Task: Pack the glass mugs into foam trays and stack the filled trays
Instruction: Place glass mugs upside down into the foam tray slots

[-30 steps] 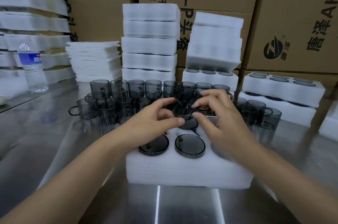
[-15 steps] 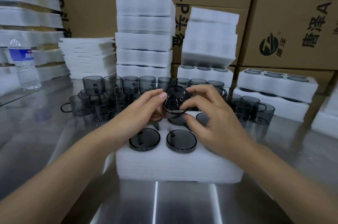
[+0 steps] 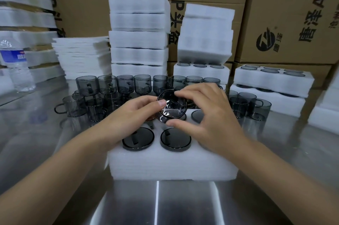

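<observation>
Both hands are up over the foam tray (image 3: 172, 166), sharing one smoky glass mug (image 3: 171, 104) between them. The left hand (image 3: 132, 120) pinches the mug's left side, thumb tip pressed on the glass near the rim. The right hand (image 3: 209, 112) curls around it from the right, forefinger over the top edge and thumb under the lower edge. The mug is tipped so its round mouth or base faces the viewer, and it hangs just above the tray's far row of holes, not seated.

The tray sits on the steel table (image 3: 55, 151), near edge toward the person. Two mugs already sit in its near row: one on the left (image 3: 138, 139) and one beside it in the middle (image 3: 175, 140), both sunk to the rim. Another dark rim (image 3: 197, 115) shows in the far row, half hidden by the right hand. The near right hole is covered by the wrist, so I cannot tell what is in it.

Beyond the tray stands a crowd of loose mugs (image 3: 102, 87), running left to right across the table. Behind them rise stacked foam trays (image 3: 138, 41) in the middle, a leaning stack (image 3: 205, 37) to the right, and two filled trays (image 3: 273, 81) further right. A water bottle (image 3: 16, 65) stands far left. Cardboard boxes (image 3: 293, 13) fill the back wall.
</observation>
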Demonstrator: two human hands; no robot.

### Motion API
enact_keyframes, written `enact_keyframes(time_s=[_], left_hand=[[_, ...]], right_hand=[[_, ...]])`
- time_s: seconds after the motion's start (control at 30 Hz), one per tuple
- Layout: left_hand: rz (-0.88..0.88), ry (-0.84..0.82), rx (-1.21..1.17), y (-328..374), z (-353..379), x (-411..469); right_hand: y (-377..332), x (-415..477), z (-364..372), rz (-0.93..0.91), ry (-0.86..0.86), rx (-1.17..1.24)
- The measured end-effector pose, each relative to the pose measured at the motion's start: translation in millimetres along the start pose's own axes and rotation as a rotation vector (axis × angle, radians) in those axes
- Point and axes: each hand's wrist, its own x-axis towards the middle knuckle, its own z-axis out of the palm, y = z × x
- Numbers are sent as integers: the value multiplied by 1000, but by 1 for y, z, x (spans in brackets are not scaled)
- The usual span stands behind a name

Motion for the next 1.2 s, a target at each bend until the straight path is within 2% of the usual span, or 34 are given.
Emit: enact_keyframes(time_s=[0.17, 0.43, 0.57, 0.9, 1.2], left_hand=[[-8, -10, -72, -2, -1, -1], [-20, 37, -162, -3, 0, -1], [-11, 77, -162, -3, 0, 0], [26, 22, -87, -4, -2, 1], [29, 27, -140, -8, -2, 3]], right_hand=[[-3, 0, -2, -4, -26, -17], [-3, -1, 0, -13, 61, -51], [-3, -1, 0, -13, 53, -40], [-4, -2, 0, -1, 53, -40], [-2, -1, 0, 17, 32, -39]])
